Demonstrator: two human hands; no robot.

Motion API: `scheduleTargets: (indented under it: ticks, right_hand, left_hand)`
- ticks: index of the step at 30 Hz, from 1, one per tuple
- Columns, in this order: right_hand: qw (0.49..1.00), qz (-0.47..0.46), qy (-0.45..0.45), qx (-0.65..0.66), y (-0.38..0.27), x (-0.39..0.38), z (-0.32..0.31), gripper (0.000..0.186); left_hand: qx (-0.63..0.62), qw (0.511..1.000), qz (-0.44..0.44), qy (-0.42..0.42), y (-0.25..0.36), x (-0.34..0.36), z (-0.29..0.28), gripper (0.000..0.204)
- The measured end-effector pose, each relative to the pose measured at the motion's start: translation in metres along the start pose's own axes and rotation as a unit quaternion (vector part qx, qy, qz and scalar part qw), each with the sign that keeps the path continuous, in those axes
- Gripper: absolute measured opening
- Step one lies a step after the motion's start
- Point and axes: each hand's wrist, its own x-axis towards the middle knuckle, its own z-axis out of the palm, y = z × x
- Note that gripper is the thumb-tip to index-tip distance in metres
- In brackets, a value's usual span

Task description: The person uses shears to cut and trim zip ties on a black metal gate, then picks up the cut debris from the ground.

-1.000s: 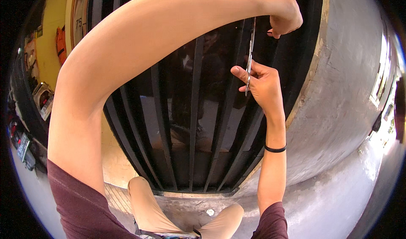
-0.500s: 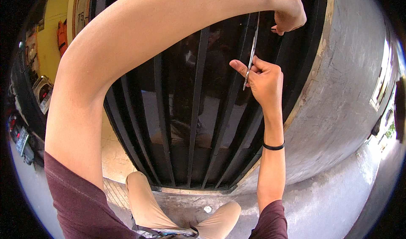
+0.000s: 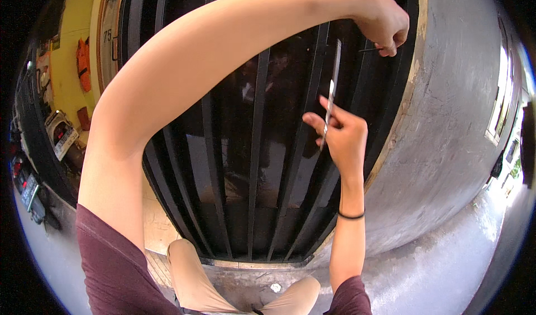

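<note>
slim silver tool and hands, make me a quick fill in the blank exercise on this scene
1. The hand holding the slim silver tool is the person's ____ one.
2. In the picture, the other hand appears ____ (higher or lower).
3. The wristband is coloured ____.

Missing words: right; higher; black.

The palm of the left hand (image 3: 382, 22) is hidden, and whether its fingers grip the thin dark rod (image 3: 368, 50) at their tips cannot be told. Left of those fingers, the forearm (image 3: 234, 36) runs off the top edge and covers part of the gate (image 3: 255, 159). The right hand's (image 3: 347, 136) fingers are blurred and partly hidden; the narrow metal tool (image 3: 333, 83) between them shows too thinly to name. Well below and left of these fingers, a white scrap (image 3: 276, 287) is too small to identify; directly below, the sleeve (image 3: 349, 298) is cut off.
</note>
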Motion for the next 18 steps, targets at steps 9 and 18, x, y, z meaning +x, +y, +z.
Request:
scheduleTargets:
  ticks: [9, 18]
  right_hand:
    - [0.964, 0.163, -0.006, 0.212, -0.010, -0.070, -0.055, 0.042]
    - [0.876, 0.214, -0.243, 0.358, -0.021, -0.069, 0.004, 0.021]
  left_hand:
    - [-0.133, 0.981, 0.078, -0.118, 0.150, -0.209, 0.140, 0.013]
    - [0.155, 0.930, -0.206, 0.261, 0.058, -0.236, 0.109, 0.026]
